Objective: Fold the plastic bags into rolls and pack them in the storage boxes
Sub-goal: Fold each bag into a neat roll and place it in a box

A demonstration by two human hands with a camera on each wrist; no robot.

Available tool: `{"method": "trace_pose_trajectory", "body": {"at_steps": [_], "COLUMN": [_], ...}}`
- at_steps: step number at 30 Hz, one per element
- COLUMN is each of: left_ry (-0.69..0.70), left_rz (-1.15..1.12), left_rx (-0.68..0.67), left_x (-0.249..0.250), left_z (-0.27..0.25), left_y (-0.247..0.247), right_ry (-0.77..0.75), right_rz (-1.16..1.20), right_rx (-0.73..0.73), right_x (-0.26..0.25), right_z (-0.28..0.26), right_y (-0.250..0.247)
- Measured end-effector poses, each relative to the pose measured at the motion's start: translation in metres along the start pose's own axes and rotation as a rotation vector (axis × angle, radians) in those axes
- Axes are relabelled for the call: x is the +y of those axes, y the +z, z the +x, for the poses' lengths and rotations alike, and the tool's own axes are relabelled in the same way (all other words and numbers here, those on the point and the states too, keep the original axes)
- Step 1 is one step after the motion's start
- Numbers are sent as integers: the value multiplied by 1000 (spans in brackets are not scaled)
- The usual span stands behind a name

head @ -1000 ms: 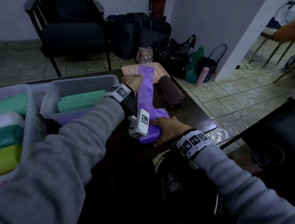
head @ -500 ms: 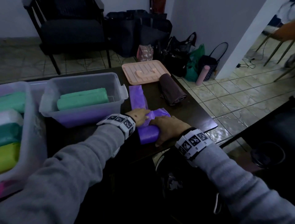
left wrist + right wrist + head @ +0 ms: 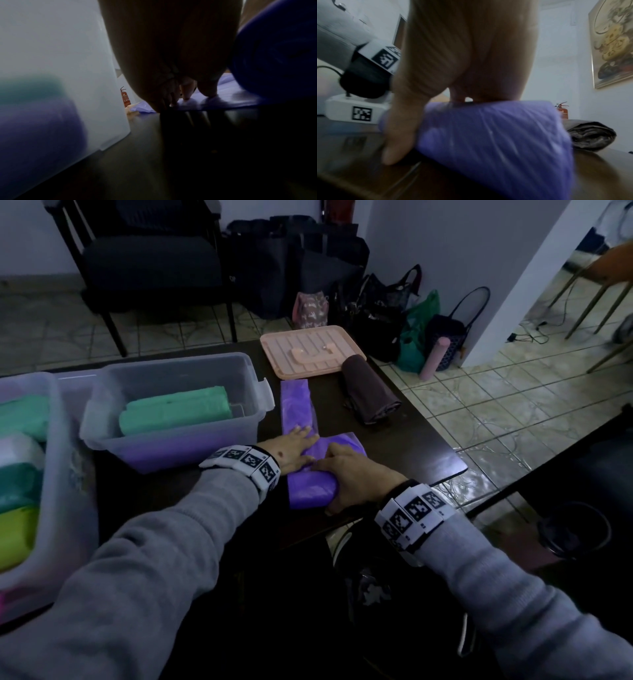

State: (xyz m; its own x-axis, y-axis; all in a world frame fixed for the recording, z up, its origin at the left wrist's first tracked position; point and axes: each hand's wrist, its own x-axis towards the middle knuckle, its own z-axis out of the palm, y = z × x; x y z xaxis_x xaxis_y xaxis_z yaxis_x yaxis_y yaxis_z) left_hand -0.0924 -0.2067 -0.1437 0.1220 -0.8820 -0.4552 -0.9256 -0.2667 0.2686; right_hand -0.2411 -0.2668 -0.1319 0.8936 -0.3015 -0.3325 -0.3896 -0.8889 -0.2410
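Now, right hand [image 3: 356, 474] grip curled round purple bag roll [image 3: 310, 489], left hand [image 3: 291, 448] flat, fingers straight, pressing its strip

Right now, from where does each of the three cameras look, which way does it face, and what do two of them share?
Head: on the head, facing forward and down at the table; both sleeves, left hand and right hand on the purple bag.
Left wrist: low on the table, facing along the left hand's fingers pressing the purple bag, beside the storage box.
Right wrist: low, facing along the right hand gripping the rolled end.
Shared: both wrist views show the red extinguisher.
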Motion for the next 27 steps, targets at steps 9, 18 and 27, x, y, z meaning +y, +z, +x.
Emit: {"method": "trace_pose_trajectory", "body": {"at_steps": [9,18,27], "left_ry": [-45,50,-41], "left_rz": [-177,-293,-321], "left_rx": [87,400,79], "left_x": [1,13,5], "left_z": [-12,-34,-52], "left_y": [-3,-1,-9], "right_ry": [22,116,164], "right_rz": [109,276,283], "right_rx": [59,-13,-140], "right_x": [5,14,12], "right_z": [-5,0,2], "right_y": [-2,-20,-23]}}
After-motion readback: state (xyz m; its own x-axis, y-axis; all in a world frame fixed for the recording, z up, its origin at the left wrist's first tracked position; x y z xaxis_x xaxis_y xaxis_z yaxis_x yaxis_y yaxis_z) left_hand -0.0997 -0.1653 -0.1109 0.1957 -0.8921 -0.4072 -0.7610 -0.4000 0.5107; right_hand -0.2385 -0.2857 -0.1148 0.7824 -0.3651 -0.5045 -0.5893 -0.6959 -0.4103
